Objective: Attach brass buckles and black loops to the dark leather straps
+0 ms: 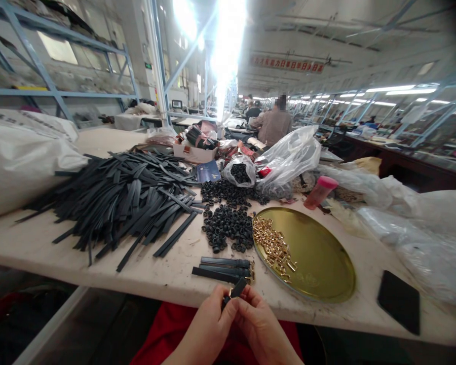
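Note:
My left hand (pixel 209 324) and my right hand (pixel 260 329) meet below the table's front edge, both pinched on a short black strap piece (pixel 234 290) whose end sticks up between the fingertips. Just beyond them lie a few finished black straps (pixel 222 267) with gold ends. A round gold tray (pixel 319 258) to the right holds several gold buckles (pixel 273 246). Black loop rings (pixel 228 225) are heaped behind the straps. A big pile of black strap strips (pixel 129 197) spreads to the left.
A black phone (pixel 399 300) lies at the right front edge. Clear plastic bags (pixel 289 157), a pink-capped bottle (pixel 319 192), a white sack (pixel 23 157) and a box of parts (pixel 193 147) crowd the table's back. A person (pixel 275 124) sits far off.

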A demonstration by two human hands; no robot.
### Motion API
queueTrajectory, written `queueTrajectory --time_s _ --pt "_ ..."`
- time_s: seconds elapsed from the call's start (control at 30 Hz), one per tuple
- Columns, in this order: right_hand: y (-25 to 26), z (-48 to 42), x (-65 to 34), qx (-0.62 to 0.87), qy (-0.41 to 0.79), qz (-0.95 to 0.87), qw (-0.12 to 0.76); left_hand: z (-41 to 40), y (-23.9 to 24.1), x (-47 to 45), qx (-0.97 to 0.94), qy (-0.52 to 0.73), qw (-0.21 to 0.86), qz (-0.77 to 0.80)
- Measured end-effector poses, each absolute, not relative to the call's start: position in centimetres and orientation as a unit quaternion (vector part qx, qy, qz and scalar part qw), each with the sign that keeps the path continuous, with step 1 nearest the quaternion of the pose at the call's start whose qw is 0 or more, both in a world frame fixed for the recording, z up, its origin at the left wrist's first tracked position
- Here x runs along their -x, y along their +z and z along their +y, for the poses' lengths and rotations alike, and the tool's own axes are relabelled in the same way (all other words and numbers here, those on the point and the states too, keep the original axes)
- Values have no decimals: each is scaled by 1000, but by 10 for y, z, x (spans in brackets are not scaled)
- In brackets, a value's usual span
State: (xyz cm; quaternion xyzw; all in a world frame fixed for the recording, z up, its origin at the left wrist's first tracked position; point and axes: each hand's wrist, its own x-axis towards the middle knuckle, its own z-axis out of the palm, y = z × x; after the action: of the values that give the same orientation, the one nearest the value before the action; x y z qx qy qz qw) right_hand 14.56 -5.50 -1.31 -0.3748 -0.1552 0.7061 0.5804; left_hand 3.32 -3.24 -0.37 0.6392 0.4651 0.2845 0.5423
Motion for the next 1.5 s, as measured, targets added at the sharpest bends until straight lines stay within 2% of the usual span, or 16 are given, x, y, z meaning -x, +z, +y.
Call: queueTrajectory --time_s 0.2,0.47,1.13,1.37,1.5 --pt "-21 -57 -144 410 685 -208 565 -31 -9 -30 -545 268 661 441" --pt "-24 -54 -148 506 586 -303 556 -22 -6 -32 -471 253 720 442" --pt "-24 -45 -156 618 378 -447 524 -13 -15 -40 -435 254 730 461" --pt "-24 -52 -164 576 440 -509 465 -24 -11 -38 -479 252 685 488" --pt "-22 -59 -164 595 371 -539 466 -32 -6 -34 -538 261 635 490"
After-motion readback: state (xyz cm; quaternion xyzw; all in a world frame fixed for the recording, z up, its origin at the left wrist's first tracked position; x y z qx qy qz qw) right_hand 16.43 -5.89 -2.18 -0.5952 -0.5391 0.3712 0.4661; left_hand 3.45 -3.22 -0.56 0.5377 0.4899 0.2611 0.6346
